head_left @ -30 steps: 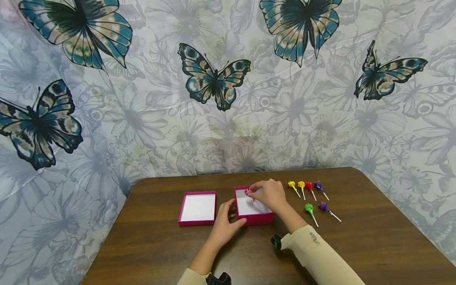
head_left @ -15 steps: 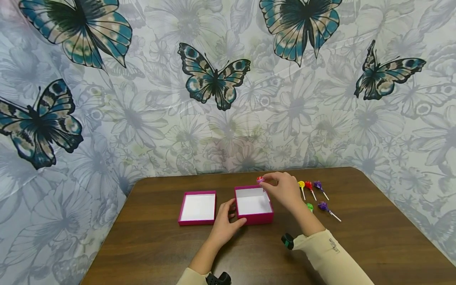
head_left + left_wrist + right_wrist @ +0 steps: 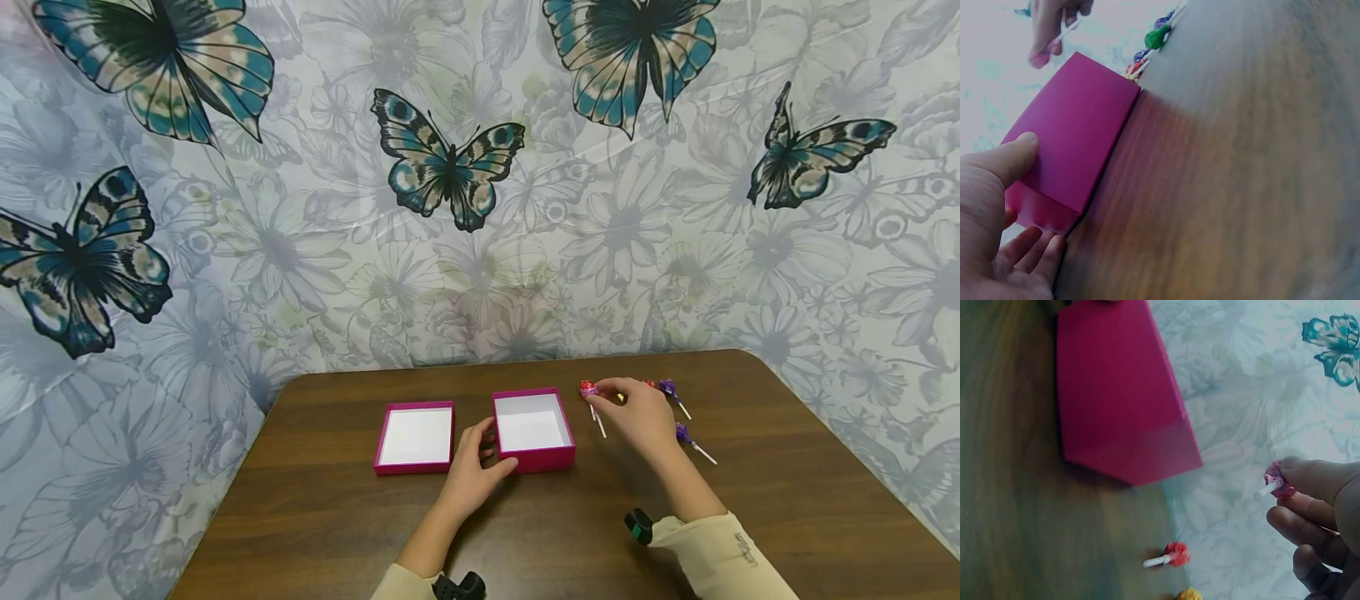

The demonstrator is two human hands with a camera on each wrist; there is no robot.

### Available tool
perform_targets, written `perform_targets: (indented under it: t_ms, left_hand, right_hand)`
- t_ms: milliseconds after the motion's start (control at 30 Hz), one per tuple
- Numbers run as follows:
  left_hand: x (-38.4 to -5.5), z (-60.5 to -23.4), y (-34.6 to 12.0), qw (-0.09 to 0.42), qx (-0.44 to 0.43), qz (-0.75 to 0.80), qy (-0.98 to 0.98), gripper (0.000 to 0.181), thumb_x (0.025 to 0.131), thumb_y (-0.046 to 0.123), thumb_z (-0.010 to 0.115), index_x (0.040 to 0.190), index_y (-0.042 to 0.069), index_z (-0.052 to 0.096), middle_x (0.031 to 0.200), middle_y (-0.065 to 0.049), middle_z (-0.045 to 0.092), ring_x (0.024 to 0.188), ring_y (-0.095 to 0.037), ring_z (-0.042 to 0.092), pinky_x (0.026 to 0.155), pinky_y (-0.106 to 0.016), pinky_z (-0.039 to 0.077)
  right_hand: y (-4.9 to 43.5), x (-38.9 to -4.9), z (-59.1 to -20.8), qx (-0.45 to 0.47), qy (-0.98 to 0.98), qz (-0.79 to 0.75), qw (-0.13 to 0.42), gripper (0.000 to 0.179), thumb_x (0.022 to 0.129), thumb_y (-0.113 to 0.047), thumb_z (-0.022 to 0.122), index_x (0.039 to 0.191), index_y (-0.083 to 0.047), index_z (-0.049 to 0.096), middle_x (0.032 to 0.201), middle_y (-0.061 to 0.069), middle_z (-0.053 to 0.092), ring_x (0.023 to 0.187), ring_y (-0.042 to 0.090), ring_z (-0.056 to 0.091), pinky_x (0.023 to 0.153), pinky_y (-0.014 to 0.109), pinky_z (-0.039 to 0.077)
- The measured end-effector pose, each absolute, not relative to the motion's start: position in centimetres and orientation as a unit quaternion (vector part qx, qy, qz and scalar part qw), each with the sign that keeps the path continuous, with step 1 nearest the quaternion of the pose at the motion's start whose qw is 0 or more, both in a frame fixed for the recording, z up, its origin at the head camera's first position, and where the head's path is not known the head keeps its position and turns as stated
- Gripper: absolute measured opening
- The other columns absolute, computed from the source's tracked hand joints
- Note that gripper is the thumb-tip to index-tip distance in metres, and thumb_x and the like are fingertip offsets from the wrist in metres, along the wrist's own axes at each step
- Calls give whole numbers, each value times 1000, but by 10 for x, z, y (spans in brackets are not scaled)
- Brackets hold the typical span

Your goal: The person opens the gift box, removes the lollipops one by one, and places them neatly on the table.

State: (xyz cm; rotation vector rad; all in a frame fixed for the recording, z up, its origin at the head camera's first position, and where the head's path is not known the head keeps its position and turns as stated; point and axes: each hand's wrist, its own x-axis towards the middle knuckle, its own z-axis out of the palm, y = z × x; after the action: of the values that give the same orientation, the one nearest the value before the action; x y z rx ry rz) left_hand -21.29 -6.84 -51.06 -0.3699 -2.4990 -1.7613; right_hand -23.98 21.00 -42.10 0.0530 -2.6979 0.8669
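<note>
My left hand grips the near left corner of an open magenta box, thumb on its front and fingers round the left side. The box's white inside faces up. Thumb and fingertips of my right hand pinch a pink lollipop, raised to the right of the box. Below it a red lollipop lies on the table, overlapping it in the head view. A yellow lollipop lies beside the red one. The green lollipop is hidden behind my right hand in the head view.
Left of the box lies its magenta-rimmed lid, white inside up. To the right, a purple lollipop lies in the back row, another purple lollipop in front. The brown table ends at a butterfly-patterned wall covering.
My right hand has carried the pink lollipop from over the box rightward, past its right edge to above the lollipop row. The left hand has stayed at the box corner.
</note>
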Motion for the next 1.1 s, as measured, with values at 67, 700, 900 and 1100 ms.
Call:
perform_targets:
  t_ms: [67,700,900,1100]
  left_hand:
    - [-213,-510,-68,31,-120,-572,-811,72,85,26,79,145,8,44,137,-15,50,124,-27,55,102,-42,54]
    - [-213,-511,-69,28,-119,-568,-814,72,86,26,79,146,9,44,137,-14,50,125,-27,54,104,-43,53]
    - [-214,-512,-69,24,-120,-571,-812,73,86,28,79,147,9,43,138,-14,49,126,-28,54,105,-46,52]
    - [-214,-512,-70,24,-122,-573,-810,73,86,28,79,147,9,43,138,-14,49,126,-29,54,105,-47,51]
  right_hand:
    - [214,-238,-424,9,-945,292,145,27,87,-45,75,100,-22,78,92,1,75,73,16,55,58,27,39]
    - [236,-226,-464,-45,-974,202,94,19,89,-40,72,93,-22,78,79,3,74,58,19,55,44,32,38]
    - [235,-224,-467,-35,-976,188,103,13,90,-35,72,89,-23,76,76,1,73,56,18,54,44,33,38]
    - [234,-220,-466,-21,-981,176,84,18,89,-36,73,99,-21,74,68,-4,65,55,16,49,43,30,38]
